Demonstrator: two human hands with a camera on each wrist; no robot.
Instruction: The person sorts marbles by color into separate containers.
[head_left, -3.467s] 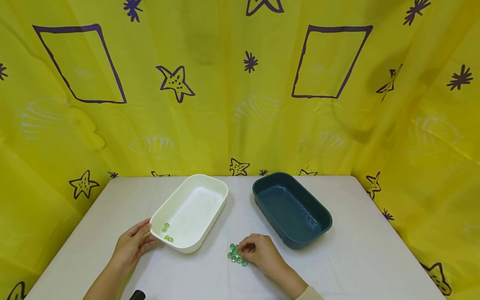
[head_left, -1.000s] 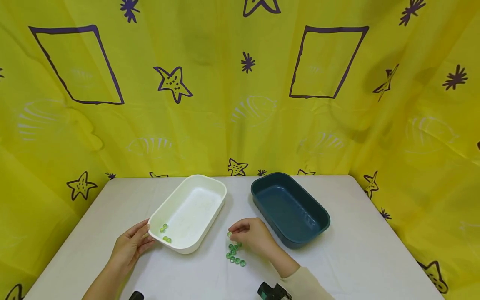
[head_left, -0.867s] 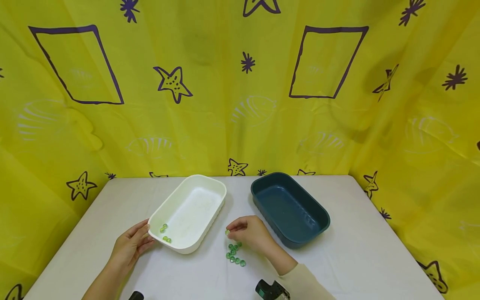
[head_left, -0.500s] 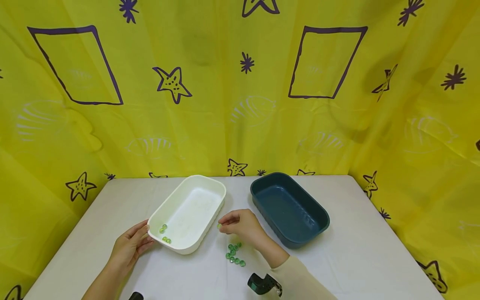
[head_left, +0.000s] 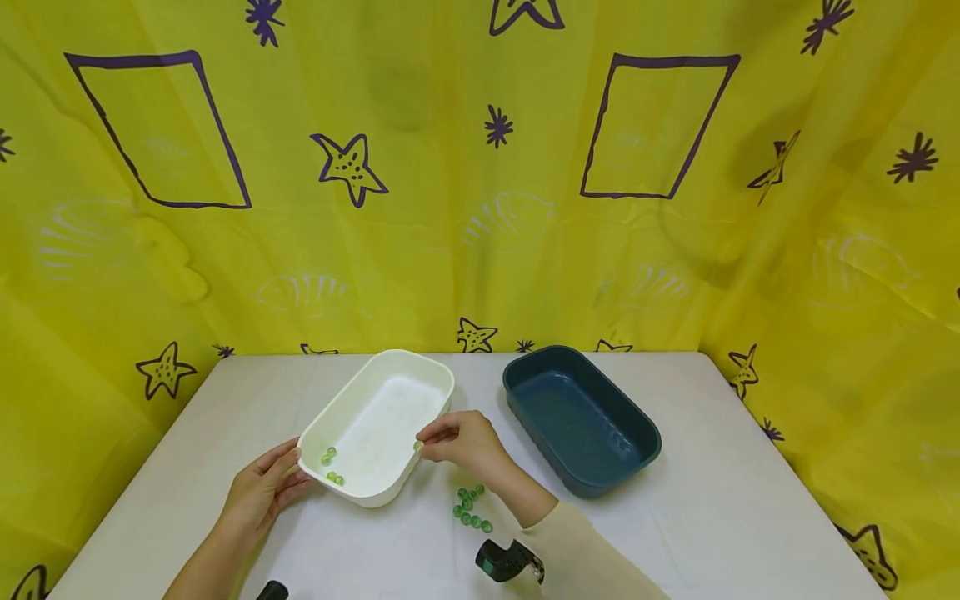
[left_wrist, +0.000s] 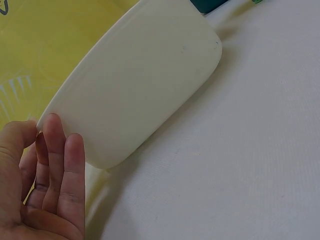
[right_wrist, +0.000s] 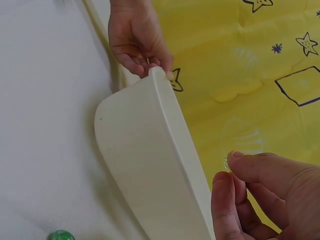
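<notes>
My left hand [head_left: 261,492] pinches the near left corner rim of a white plastic basin [head_left: 390,421], thumb on top and fingers beneath, as the left wrist view also shows on the basin [left_wrist: 135,85]. Several yellow-green marbles [head_left: 331,478] lie inside near that corner. Between thumb and fingertips my right hand [head_left: 471,446] pinches a pale yellow-green marble [head_left: 418,447] at the basin's right rim; the fingers partly cover this marble [right_wrist: 226,164] in the right wrist view. Several darker green marbles [head_left: 467,505] form a loose cluster on the table, below the right hand.
A dark teal basin [head_left: 577,421] stands to the right of my right hand, with no marbles visible inside. The table has a white cloth [head_left: 712,517]. A yellow patterned curtain [head_left: 420,250] surrounds its back and sides. A black wrist device [head_left: 506,560] sits by the right sleeve.
My right hand has taken a yellow-green marble from the cluster and carried it up and left to the white basin's rim. My left hand keeps its hold on the basin.
</notes>
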